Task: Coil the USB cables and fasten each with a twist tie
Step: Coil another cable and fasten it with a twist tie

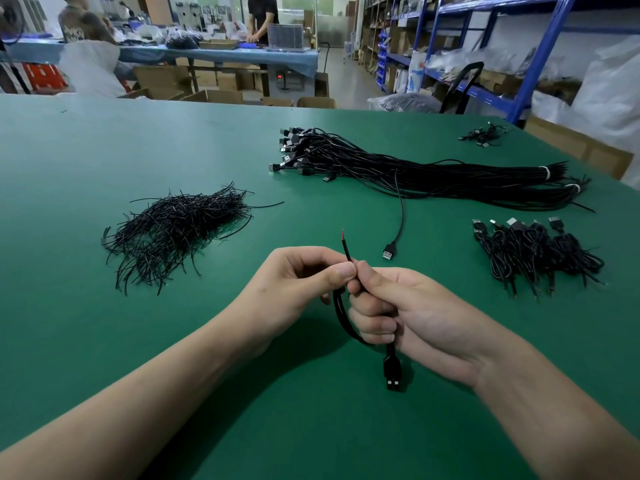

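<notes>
Both hands hold one black USB cable (341, 317) folded into a short coil above the green table (104, 150). My left hand (298, 282) pinches it near the top between thumb and finger. My right hand (391, 306) is closed round the loops. The cable's stripped end with a red wire (344, 242) sticks up above the fingers, and its USB plug (393, 374) hangs below my right hand. A heap of black twist ties (173, 233) lies to the left. A long bundle of uncoiled cables (433, 171) lies beyond, with one loose plug (389, 252) trailing toward me.
A pile of coiled cables (533, 251) sits at the right. A small cluster of cables (483, 135) lies at the far right corner. Beyond the table stand blue shelving (519, 57), cardboard boxes, and people at another bench (207, 53).
</notes>
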`<act>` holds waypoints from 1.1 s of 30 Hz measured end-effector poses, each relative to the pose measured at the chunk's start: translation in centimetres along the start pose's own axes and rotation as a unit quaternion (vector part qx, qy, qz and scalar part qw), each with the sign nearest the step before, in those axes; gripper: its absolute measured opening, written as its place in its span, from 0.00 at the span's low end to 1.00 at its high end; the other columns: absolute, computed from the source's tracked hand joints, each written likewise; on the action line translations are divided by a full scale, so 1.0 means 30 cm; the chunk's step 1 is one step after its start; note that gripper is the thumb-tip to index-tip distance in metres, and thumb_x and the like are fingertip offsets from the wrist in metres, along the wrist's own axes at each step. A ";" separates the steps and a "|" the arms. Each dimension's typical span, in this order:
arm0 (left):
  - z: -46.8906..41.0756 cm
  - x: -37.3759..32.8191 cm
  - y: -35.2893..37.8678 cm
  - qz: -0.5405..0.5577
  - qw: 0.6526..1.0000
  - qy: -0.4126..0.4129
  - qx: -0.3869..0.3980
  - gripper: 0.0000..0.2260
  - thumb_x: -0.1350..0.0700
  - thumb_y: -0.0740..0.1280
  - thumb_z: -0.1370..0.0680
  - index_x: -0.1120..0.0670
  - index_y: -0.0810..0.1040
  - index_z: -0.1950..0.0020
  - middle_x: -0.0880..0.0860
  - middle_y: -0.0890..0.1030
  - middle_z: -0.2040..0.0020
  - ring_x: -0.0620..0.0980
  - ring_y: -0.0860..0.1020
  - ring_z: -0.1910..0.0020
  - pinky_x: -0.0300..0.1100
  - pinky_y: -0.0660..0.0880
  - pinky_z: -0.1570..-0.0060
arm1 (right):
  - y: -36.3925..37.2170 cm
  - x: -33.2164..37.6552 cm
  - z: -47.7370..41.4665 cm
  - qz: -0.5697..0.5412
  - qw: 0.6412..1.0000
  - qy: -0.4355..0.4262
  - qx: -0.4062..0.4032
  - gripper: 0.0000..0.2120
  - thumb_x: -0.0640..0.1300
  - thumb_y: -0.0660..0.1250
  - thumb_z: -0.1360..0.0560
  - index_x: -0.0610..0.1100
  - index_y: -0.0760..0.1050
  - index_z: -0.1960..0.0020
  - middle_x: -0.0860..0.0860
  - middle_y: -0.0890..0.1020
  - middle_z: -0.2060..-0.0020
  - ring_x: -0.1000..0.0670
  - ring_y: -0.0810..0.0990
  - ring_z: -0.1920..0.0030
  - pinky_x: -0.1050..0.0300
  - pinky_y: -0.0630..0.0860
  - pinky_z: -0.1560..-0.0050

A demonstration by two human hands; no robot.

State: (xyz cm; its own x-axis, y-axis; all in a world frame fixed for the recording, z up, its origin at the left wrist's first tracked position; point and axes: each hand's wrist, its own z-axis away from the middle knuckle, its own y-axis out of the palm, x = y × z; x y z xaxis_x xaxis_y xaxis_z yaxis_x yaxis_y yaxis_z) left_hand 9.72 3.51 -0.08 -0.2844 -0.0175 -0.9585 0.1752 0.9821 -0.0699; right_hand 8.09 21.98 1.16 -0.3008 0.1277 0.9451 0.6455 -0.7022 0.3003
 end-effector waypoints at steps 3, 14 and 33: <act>-0.001 -0.003 -0.003 0.002 1.000 0.000 -0.019 0.07 0.53 0.71 0.23 0.55 0.86 0.53 0.47 0.83 0.63 0.41 0.76 0.63 0.33 0.72 0.60 | -0.006 -0.003 -0.004 -0.014 1.000 -0.003 -0.006 0.12 0.47 0.58 0.16 0.41 0.74 0.51 0.52 0.63 0.69 0.53 0.63 0.69 0.61 0.63 0.68; 0.003 -0.035 -0.004 0.002 0.996 0.049 -0.071 0.04 0.54 0.72 0.24 0.50 0.86 0.56 0.45 0.86 0.57 0.38 0.81 0.58 0.31 0.75 0.54 | -0.034 -0.034 -0.013 0.000 1.000 0.004 0.023 0.29 0.59 0.64 0.21 0.37 0.75 0.33 0.40 0.82 0.38 0.41 0.80 0.36 0.51 0.79 0.43; -0.001 -0.021 -0.032 -0.025 0.994 0.081 -0.070 0.04 0.58 0.71 0.25 0.59 0.84 0.55 0.47 0.85 0.56 0.44 0.82 0.54 0.36 0.76 0.49 | 0.014 -0.039 -0.005 0.125 0.992 -0.028 -0.021 0.20 0.60 0.55 0.18 0.47 0.68 0.61 0.53 0.61 0.72 0.55 0.56 0.75 0.64 0.57 0.75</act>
State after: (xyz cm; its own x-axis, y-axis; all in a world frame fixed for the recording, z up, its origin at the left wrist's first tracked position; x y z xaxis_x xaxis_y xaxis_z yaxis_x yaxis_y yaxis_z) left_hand 9.71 2.59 0.59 -0.4391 -0.0468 -0.8972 0.0278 0.9975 -0.0657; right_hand 8.63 21.43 0.15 -0.0946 -0.0168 0.9954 0.6654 -0.7448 0.0507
